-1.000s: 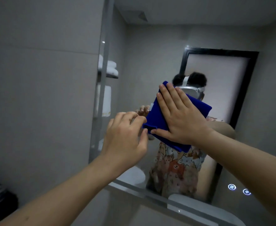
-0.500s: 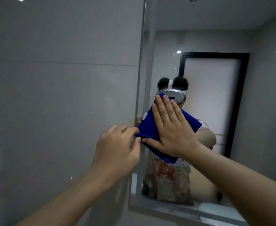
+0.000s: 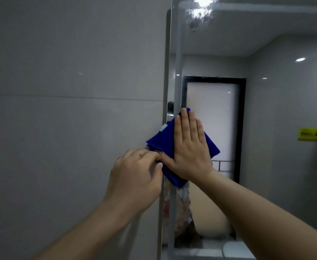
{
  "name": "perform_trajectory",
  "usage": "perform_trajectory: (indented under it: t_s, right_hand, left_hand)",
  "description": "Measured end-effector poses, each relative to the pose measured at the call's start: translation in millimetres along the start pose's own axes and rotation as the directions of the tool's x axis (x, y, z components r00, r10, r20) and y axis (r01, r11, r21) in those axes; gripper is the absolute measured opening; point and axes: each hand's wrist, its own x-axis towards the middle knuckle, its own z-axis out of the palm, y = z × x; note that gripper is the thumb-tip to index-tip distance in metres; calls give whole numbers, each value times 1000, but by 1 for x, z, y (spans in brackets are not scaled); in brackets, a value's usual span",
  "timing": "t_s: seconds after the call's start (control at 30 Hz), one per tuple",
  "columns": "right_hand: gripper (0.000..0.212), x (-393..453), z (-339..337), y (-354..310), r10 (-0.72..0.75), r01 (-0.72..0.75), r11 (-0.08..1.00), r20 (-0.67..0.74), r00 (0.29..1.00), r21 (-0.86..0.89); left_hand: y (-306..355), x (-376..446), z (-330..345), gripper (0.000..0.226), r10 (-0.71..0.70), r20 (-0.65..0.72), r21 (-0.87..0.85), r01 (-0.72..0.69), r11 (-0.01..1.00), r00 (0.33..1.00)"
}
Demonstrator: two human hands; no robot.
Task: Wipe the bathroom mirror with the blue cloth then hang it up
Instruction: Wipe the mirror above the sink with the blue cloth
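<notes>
Deep blue cloth (image 3: 210, 145), grey tiled wall (image 3: 69, 72), yellow sign (image 3: 308, 134).

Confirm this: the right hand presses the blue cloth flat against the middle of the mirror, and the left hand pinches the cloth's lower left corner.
Not quite. The head view shows the right hand pressing the blue cloth flat at the left edge of the mirror, overlapping onto the wall tile, not in the middle. The rest stands: the left hand pinches the cloth's lower left corner.
</notes>
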Motion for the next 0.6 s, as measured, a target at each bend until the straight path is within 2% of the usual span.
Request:
perform_trajectory:
  t_s: [0.27, 0.6]
  right_hand:
    - [108, 48, -12, 1, 76, -74, 997, -44, 996, 32]
    - [113, 105, -28, 19, 116, -115, 993, -57, 992, 9]
  left_hand:
    - [1, 39, -4, 24, 105, -13, 27, -105, 994, 994]
    - [5, 102, -15, 23, 185, -119, 75, -177, 981, 976]
